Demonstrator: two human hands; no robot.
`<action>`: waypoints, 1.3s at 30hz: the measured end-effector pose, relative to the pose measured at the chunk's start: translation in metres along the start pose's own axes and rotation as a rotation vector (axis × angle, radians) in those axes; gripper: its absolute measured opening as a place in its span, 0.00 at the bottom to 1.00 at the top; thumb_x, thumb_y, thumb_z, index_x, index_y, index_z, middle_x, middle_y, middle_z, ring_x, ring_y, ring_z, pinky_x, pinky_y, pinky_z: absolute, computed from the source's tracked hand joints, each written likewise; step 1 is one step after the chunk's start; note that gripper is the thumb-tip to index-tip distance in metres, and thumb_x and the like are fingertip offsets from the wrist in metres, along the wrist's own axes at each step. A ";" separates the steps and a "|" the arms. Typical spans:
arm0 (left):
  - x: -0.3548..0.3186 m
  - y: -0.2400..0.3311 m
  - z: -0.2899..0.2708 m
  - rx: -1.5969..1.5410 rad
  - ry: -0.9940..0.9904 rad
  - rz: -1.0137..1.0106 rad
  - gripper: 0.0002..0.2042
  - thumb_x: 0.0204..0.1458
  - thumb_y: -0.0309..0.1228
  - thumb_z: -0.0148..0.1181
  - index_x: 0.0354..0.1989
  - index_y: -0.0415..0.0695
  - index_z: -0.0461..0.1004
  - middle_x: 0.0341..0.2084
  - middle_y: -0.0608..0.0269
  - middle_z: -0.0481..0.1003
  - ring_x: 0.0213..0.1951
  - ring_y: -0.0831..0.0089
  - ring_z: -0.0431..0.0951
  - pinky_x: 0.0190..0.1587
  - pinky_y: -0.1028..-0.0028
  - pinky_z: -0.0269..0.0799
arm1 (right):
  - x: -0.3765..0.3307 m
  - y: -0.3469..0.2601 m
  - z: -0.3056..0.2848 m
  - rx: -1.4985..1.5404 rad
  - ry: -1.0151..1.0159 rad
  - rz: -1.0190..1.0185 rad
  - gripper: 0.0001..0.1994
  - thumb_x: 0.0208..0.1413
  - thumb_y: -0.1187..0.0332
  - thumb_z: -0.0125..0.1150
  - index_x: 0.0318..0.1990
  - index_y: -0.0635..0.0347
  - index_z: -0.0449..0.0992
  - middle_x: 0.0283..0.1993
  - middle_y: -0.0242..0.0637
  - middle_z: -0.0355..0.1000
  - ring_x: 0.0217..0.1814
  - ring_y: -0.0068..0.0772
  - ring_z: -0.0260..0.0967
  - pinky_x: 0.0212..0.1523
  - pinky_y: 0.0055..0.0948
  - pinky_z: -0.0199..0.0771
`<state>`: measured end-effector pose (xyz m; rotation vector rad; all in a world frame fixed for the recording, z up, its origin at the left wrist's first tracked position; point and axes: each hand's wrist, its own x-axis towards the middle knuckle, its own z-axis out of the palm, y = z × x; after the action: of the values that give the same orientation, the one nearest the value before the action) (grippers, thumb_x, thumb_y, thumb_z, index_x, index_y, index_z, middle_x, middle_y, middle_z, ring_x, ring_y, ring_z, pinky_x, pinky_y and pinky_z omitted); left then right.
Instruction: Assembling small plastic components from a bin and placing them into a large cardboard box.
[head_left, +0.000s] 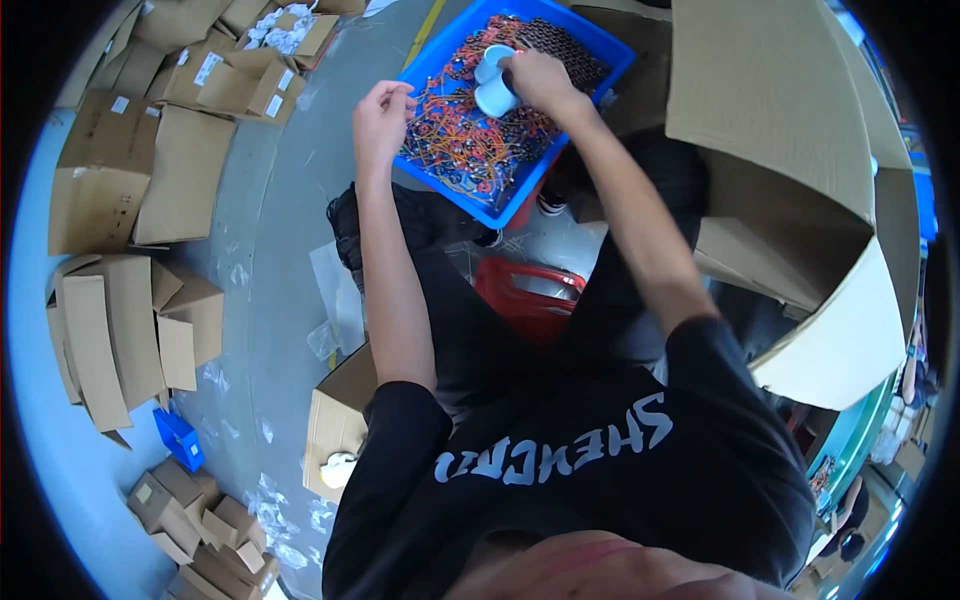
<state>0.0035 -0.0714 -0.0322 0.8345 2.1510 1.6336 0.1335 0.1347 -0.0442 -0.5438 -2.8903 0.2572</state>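
Note:
A blue plastic tray (478, 214) lies in front of my knees, filled with many small parts with orange and red wires and dark ends (455, 145). My right hand (543, 82) reaches over the tray, its fingers closed on a pale blue, double round piece, cup-like in shape (494, 98). This piece rests on or just above the small parts; its underside is hidden. At the tray's left rim is my left hand (382, 122), its fingers curled together. Whatever those fingers may hold is too small to make out.
Under the tray, between my legs, stands a red plastic stool or crate (525, 300). A large open cardboard box (780, 110) rises close on my right. More cartons (110, 170) line the left wall, with a small blue bin (178, 438) and plastic scraps (275, 515) on the floor.

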 end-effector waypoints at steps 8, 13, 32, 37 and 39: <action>0.013 -0.006 0.015 0.283 -0.024 -0.010 0.10 0.57 0.32 0.50 0.39 0.38 0.73 0.29 0.61 0.76 0.29 0.77 0.75 0.31 0.78 0.70 | 0.048 0.043 0.011 -0.162 -0.015 -0.142 0.13 0.53 0.69 0.50 0.47 0.51 0.74 0.32 0.44 0.74 0.35 0.46 0.74 0.34 0.42 0.74; 0.036 0.033 0.046 -0.401 -0.198 -0.226 0.19 0.58 0.42 0.45 0.48 0.38 0.67 0.39 0.54 0.74 0.35 0.70 0.76 0.34 0.74 0.71 | 0.046 -0.001 -0.058 0.473 0.089 -0.210 0.09 0.55 0.68 0.52 0.42 0.57 0.73 0.30 0.40 0.74 0.32 0.35 0.72 0.31 0.34 0.71; 0.050 0.050 0.017 -1.351 0.038 -0.032 0.16 0.56 0.43 0.43 0.44 0.46 0.69 0.36 0.61 0.74 0.36 0.65 0.74 0.34 0.66 0.69 | 0.024 -0.036 0.068 -0.149 -0.476 -0.017 0.10 0.49 0.68 0.56 0.37 0.61 0.79 0.39 0.44 0.76 0.40 0.47 0.75 0.38 0.42 0.76; 0.052 0.040 0.005 -1.335 -0.040 -0.005 0.22 0.55 0.46 0.42 0.50 0.41 0.66 0.43 0.52 0.71 0.40 0.62 0.73 0.38 0.66 0.70 | 0.052 -0.013 -0.010 0.361 -0.291 -0.247 0.13 0.49 0.64 0.59 0.39 0.62 0.77 0.36 0.46 0.76 0.37 0.43 0.75 0.36 0.37 0.74; 0.051 0.033 -0.003 -1.335 -0.073 0.031 0.25 0.55 0.47 0.42 0.53 0.38 0.64 0.47 0.47 0.70 0.43 0.60 0.72 0.41 0.65 0.70 | 0.057 -0.016 -0.057 0.873 -0.230 -0.262 0.13 0.54 0.65 0.57 0.41 0.64 0.76 0.34 0.43 0.76 0.35 0.34 0.74 0.35 0.29 0.73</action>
<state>-0.0295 -0.0365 0.0050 0.4252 0.5967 2.3784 0.0877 0.1487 0.0226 0.0265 -2.6143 1.4964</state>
